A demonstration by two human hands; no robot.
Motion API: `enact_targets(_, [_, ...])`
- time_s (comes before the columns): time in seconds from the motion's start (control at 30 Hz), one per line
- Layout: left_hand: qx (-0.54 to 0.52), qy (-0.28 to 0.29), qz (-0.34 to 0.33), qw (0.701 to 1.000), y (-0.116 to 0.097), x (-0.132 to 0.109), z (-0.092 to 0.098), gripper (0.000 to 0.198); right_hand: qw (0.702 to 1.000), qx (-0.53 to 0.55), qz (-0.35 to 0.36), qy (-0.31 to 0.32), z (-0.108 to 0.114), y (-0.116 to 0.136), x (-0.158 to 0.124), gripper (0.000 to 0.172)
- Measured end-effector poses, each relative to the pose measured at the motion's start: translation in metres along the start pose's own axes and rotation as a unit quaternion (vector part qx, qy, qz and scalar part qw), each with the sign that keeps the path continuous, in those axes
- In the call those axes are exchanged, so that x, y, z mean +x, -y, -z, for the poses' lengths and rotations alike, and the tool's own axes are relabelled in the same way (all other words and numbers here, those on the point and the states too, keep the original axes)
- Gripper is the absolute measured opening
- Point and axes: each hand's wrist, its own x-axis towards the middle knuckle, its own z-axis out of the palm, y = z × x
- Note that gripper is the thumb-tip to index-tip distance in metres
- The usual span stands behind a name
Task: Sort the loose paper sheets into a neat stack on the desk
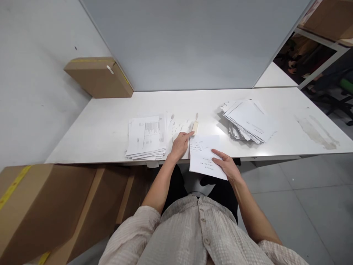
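Observation:
A small cream stapler [195, 127] lies on the white desk at the top left corner of a white sheet of paper [202, 152] with handwriting on it. My left hand [180, 144] reaches in from the left, its index finger on the stapler's near end and the other fingers curled. The sheet's right side is held by my right hand [226, 165], fingers on top and the thumb partly hidden. The paper's lower edge extends past the front of the desk. Whether several sheets lie together there is hard to make out.
Left of my hands is a stack of printed papers [146, 136]; an untidier paper pile [248, 119] sits to the right. A cardboard box [99, 78] leans at the back left of the desk [110, 117]. Large cartons [49, 206] stand below on the left. A grey panel [193, 44] rises behind.

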Motion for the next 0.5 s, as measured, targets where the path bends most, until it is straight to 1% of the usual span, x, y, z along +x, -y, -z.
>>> enact_targets(0.17, [0.018, 0.004, 0.006, 1.000, -0.0002, 0.0001, -0.0007, 0.048, 1.000, 0.023, 0.000, 0.001, -0.0007, -0.0022, 0.0005, 0.060])
enact_targets(0.5, [0.069, 0.016, 0.019, 0.997, 0.0000, 0.0001, -0.0055, 0.054, 1.000, 0.025, 0.008, 0.007, 0.0012, -0.0057, 0.0022, 0.060])
